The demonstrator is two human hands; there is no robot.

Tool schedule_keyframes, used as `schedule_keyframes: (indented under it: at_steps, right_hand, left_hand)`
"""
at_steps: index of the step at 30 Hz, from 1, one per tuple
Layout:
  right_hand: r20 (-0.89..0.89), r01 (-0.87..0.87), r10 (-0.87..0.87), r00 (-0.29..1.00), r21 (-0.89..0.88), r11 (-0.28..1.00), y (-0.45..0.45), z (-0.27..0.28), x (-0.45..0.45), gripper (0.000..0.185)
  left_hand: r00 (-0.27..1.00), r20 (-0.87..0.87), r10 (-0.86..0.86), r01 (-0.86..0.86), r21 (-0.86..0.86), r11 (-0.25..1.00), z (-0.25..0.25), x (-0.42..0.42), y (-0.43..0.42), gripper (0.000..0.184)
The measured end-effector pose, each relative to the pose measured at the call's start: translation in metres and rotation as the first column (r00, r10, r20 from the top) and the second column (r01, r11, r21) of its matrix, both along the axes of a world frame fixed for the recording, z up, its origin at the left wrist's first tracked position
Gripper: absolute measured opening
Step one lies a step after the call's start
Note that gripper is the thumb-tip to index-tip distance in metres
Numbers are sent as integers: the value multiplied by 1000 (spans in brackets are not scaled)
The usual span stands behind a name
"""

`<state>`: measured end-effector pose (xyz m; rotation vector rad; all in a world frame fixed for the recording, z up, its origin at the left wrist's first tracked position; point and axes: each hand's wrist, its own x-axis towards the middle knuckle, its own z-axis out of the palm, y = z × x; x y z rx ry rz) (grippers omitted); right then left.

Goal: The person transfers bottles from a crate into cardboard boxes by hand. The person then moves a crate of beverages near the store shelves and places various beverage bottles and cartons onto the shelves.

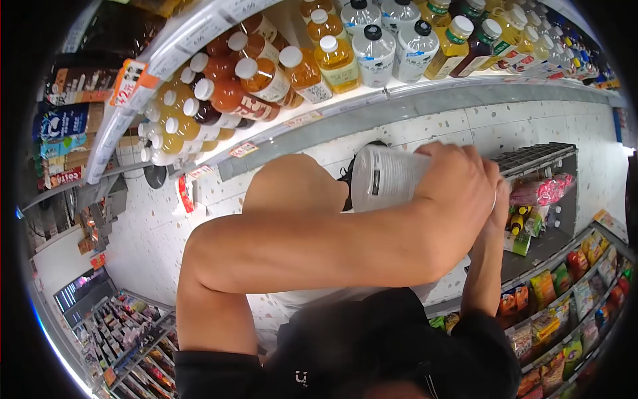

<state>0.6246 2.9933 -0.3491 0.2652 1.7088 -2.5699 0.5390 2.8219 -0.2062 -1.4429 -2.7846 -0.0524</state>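
A clear plastic bottle (385,178) with small printed text lies on its side in the air in front of me, its base toward the left. My left hand (458,183) is wrapped around its right-hand end, with the forearm crossing my body. Close against the left hand is my right hand (498,206), its fingers curled at the hidden end of the bottle. What the right fingers grip is covered by the left hand. My bent knee (292,183) shows beside the bottle's base.
Ahead, a lit shelf (372,94) carries rows of bottled drinks. To the right stands a grey basket (565,173) with packaged goods and bottles. Racks of snack bags (551,312) fill the lower right. The floor (146,239) is speckled white tile.
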Motion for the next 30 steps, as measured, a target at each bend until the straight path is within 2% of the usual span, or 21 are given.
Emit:
schedule_keyframes:
  at_steps: [2,3,4,5,7,8,9,10,11,13,14,15,17,19,20,21,23,24,25,27,30]
  right_hand:
    - [93,251,-246,965,-45,967,-24,21,-16,54]
    - [102,238,-233,967,-41,970,-22,24,-28,54]
    - [91,190,-183,979,-71,979,-20,23,-48,50]
    - [71,141,-135,988,-100,985,-17,21,-75,46]
    - [22,43,-40,999,-157,987,-12,24,-128,40]
    - [50,187,-180,982,-189,964,-36,46,-152,38]
    - [80,326,-316,945,-217,920,-60,63,-176,36]
    - [-14,213,-220,975,-199,957,-59,53,-202,33]
    - [-103,99,-118,988,-172,980,-59,43,-230,30]
    - [-111,100,-128,986,-229,968,-80,38,-289,20]
    - [-114,91,-120,986,-230,969,-85,41,-286,20]
    - [-139,-5,-61,988,-431,903,-94,52,-277,19]
    - [-208,-177,26,978,-753,633,-110,74,-252,17]
    - [-299,-305,61,952,-922,238,-122,102,-205,15]
    - [-341,-343,61,938,-939,18,-127,117,-178,15]
    - [-374,-358,48,926,-912,-202,-129,132,-150,14]
    - [-442,-359,-11,897,-714,-602,-139,158,-100,12]
    - [-463,-338,-55,885,-555,-760,-140,174,-78,11]
    - [-479,-310,-109,871,-365,-878,-145,183,-66,11]
    - [-483,-218,-223,847,66,-974,-144,204,-45,9]
    - [-399,-176,-156,903,-13,-984,-129,204,-43,8]
  left_hand:
    - [995,2,95,-95,33,995,11,-2,1,31]
    - [994,12,109,-109,34,993,19,-2,2,31]
    - [999,-30,28,-17,319,947,31,-1,3,26]
    - [994,-103,-35,88,574,814,38,1,3,24]
    - [985,-86,-152,166,733,660,37,17,12,24]
    - [986,-84,-144,159,733,661,35,27,13,24]
    - [967,6,-253,183,678,712,34,34,10,20]
    - [932,101,-348,214,619,755,29,43,9,18]
    - [936,101,-338,208,617,759,26,49,9,18]
    - [925,32,-378,272,640,719,21,56,10,22]
    - [929,30,-370,254,674,694,22,59,12,23]
    - [932,27,-363,251,673,696,29,56,9,23]
    - [963,57,-263,116,794,596,48,51,5,24]
    - [967,37,-254,116,820,560,50,47,4,25]
    - [968,10,-249,130,832,539,48,47,8,25]
    - [970,-9,-243,137,845,516,47,49,12,26]
    - [982,2,-190,92,869,485,47,47,20,28]
    - [995,-5,-97,44,916,398,49,42,24,22]
    - [1000,-9,-5,10,953,303,51,36,26,26]
    - [1000,-7,13,3,965,261,49,31,27,26]
    - [999,-32,45,17,957,289,47,23,27,28]
